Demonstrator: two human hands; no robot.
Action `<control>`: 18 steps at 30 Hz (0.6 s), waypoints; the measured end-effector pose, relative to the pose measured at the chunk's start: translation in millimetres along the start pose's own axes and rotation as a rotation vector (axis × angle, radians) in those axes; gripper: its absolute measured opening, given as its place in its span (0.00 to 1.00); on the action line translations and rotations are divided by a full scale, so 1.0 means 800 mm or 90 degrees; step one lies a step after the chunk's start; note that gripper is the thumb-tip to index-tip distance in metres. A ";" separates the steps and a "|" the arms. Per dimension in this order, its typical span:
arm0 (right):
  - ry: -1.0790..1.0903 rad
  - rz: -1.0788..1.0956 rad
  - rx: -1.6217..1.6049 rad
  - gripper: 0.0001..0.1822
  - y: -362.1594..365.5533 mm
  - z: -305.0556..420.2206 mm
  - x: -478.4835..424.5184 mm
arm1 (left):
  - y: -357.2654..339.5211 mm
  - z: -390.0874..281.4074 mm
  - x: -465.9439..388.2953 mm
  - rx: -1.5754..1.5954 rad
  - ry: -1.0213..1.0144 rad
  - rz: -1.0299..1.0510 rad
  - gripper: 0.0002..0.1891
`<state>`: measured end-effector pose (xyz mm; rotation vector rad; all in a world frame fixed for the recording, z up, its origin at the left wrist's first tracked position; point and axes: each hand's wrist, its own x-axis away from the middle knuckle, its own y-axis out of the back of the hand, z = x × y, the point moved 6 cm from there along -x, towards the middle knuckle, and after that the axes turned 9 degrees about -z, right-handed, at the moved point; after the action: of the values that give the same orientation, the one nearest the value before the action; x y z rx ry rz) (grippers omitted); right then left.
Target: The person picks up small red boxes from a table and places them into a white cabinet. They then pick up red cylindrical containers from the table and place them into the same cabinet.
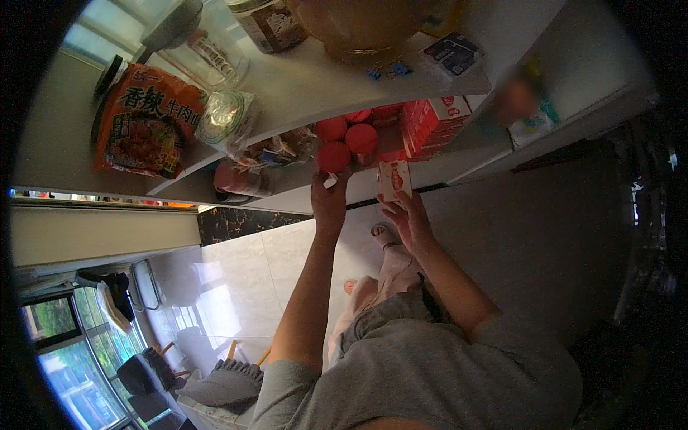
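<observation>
My left hand [328, 201] reaches into an open drawer or lower shelf, its fingers around the near side of a red-lidded round container [333, 157]. A small white patch shows between thumb and fingers; part of the grip is hidden. More round containers with red lids [361, 138] stand close behind it. My right hand [407, 215] holds a small white and red carton [395, 180] by its near end, over the compartment's front edge. To the right of the red lids, a row of red and white cartons [432, 123] stands packed together.
On the counter [301, 88] above are an orange instant noodle packet [148, 126], a clear plastic-wrapped item [226, 115], a glass jug [215, 59], a labelled jar [269, 24] and blue clips [389, 71]. Left in the compartment lies a pink-lidded container [231, 178]. Chairs stand near the window.
</observation>
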<state>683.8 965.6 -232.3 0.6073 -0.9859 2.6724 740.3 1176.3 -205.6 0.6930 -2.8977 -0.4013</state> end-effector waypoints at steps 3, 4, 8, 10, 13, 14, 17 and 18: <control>-0.006 -0.005 0.028 0.26 0.024 0.006 0.013 | -0.017 -0.013 0.008 0.026 0.014 0.011 0.29; -0.008 -0.002 0.035 0.26 0.029 0.009 0.016 | -0.023 -0.016 0.009 0.016 -0.009 0.015 0.29; -0.023 0.004 0.045 0.24 0.043 0.018 0.021 | -0.060 -0.029 0.011 0.124 -0.045 0.054 0.29; -0.032 0.031 0.048 0.24 0.041 0.028 0.026 | -0.073 -0.034 0.008 0.074 -0.036 0.070 0.28; -0.019 -0.027 0.037 0.22 0.054 0.026 0.033 | -0.082 -0.036 -0.004 0.033 -0.094 0.065 0.26; -0.027 -0.035 0.040 0.22 0.056 0.025 0.035 | -0.080 -0.034 -0.008 0.023 -0.125 0.056 0.26; -0.041 -0.043 0.066 0.23 0.055 0.027 0.045 | -0.083 -0.032 -0.015 0.062 -0.081 0.108 0.25; -0.036 -0.034 0.083 0.24 0.051 0.030 0.047 | -0.084 -0.029 -0.018 0.046 -0.088 0.099 0.26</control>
<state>643.6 921.7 -221.5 0.7284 -0.8027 2.7010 786.2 1120.3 -203.4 0.4611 -3.0833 -0.3391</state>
